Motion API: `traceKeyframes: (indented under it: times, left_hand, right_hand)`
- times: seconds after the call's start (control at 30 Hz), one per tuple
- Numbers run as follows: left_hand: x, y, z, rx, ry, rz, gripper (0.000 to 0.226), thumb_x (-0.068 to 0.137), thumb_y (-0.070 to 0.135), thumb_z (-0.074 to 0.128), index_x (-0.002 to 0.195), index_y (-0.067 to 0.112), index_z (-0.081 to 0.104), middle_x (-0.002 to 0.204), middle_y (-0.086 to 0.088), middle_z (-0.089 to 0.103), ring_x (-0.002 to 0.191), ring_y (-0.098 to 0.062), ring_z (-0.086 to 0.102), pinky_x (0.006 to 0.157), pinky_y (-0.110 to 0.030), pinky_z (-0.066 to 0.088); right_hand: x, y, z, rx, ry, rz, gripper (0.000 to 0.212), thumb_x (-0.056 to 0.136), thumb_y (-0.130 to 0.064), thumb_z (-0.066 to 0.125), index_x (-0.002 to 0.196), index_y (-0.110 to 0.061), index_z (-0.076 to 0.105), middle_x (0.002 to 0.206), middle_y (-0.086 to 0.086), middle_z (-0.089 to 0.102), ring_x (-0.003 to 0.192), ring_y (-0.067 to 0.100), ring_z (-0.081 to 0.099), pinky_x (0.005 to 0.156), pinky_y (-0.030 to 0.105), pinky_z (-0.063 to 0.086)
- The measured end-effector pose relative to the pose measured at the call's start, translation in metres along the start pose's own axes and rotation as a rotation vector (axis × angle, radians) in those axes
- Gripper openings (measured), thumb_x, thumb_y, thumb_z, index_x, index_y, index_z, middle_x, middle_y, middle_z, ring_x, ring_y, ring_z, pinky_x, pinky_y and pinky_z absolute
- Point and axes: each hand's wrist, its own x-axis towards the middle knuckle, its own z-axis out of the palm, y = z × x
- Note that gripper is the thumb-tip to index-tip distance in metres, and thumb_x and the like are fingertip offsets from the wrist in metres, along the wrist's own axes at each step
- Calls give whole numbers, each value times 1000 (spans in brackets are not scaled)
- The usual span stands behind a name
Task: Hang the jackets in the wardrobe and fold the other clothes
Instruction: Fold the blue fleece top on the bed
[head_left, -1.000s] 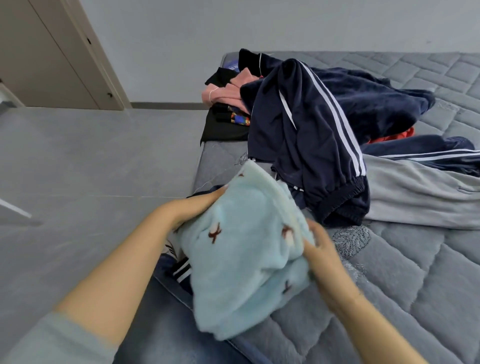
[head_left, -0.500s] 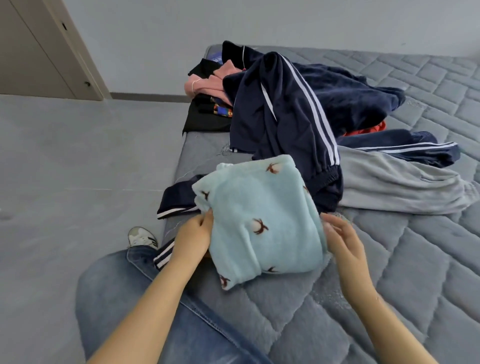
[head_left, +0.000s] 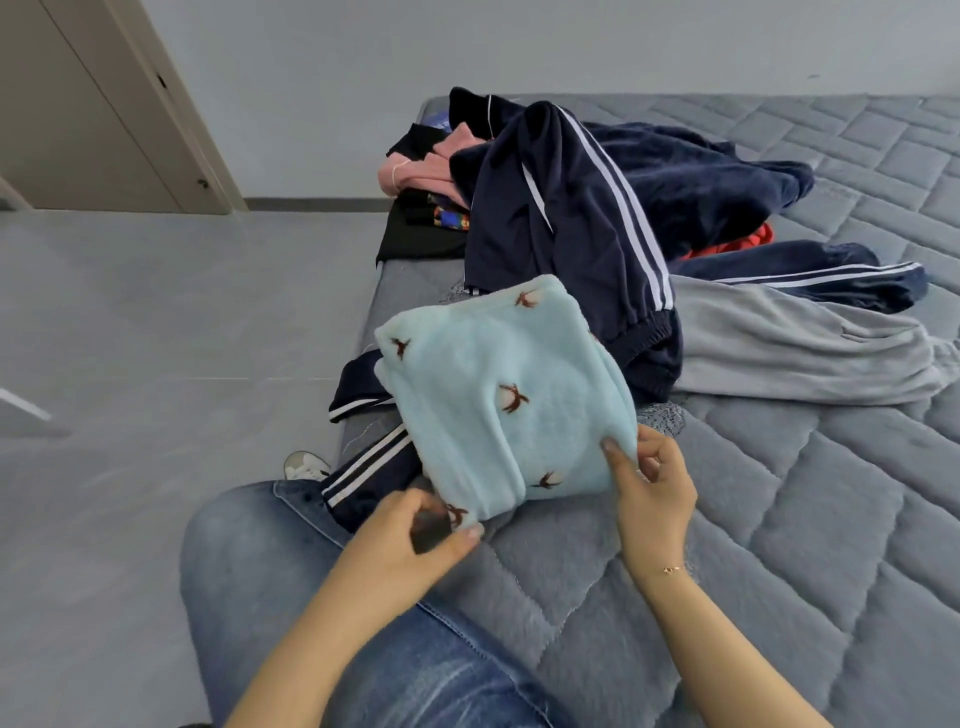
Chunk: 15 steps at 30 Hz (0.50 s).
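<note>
We have the folded blue fleece (head_left: 498, 395) lying on the bed (head_left: 779, 519) near its edge, its far side resting against the navy tracksuit (head_left: 571, 218) heaped behind it. Our right hand (head_left: 649, 483) pinches the fleece's near right corner between thumb and curled fingers. Our left hand (head_left: 410, 530) is curled at the near left corner, thumb on top and fingers tucked toward the underside; motion blur there makes it hard to say whether it truly grips the cloth or only touches it.

The fold looks almost done, so we judge the work now is squaring and settling the bundle. We would do well to pull both near corners level, press the thick pile flat so it does not spring open, and shift it off the navy striped sleeve (head_left: 363, 462) poking out beneath its left side, onto bare mattress away from the edge.

Much is hidden. The fleece's inner layers cannot be seen, so we cannot tell what garment it is. Under the tracksuit lie a grey garment (head_left: 789, 353), something pink (head_left: 415, 174), something black (head_left: 415, 234) and a scrap of red (head_left: 748, 241), each only partly showing. A beige door (head_left: 78, 114) stands at upper left; whether it belongs to the wardrobe we cannot tell.
</note>
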Motion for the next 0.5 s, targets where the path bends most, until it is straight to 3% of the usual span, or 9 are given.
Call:
traceKeyframes:
  times: [0.07, 0.2, 0.37, 0.5]
  left_hand:
    - [2, 4, 17, -1, 110, 105, 34, 79, 55, 68, 101, 33, 56, 106, 19, 53, 96, 9, 53, 74, -10, 43]
    - [8, 18, 24, -28, 317, 221, 10, 93, 18, 63, 94, 27, 57, 94, 12, 57, 87, -1, 56, 75, -12, 46]
    - [8, 8, -4, -16, 431, 251, 22, 90, 15, 66, 73, 25, 55, 72, 10, 63, 74, -1, 57, 60, -13, 41]
    - [10, -6, -17, 7, 420, 208, 26, 87, 14, 69, 69, 24, 54, 73, 14, 63, 73, -2, 58, 61, -12, 40]
  right_hand:
    - [-1, -7, 2, 87, 26, 18, 27, 89, -17, 69, 69, -23, 52, 100, -19, 71, 86, 1, 66, 72, 15, 52]
    - [3, -20, -3, 34, 59, -77, 22, 96, -29, 57, 76, -23, 49, 69, -19, 56, 62, -6, 49, 59, 8, 42]
    - [25, -26, -22, -128, 38, -161, 23, 103, -20, 45, 80, -23, 46, 74, -9, 49, 64, -10, 45, 61, 7, 38]
    - [37, -20, -32, -156, -35, -145, 21, 102, -19, 46, 82, -23, 50, 79, -9, 55, 69, -12, 49, 64, 5, 40]
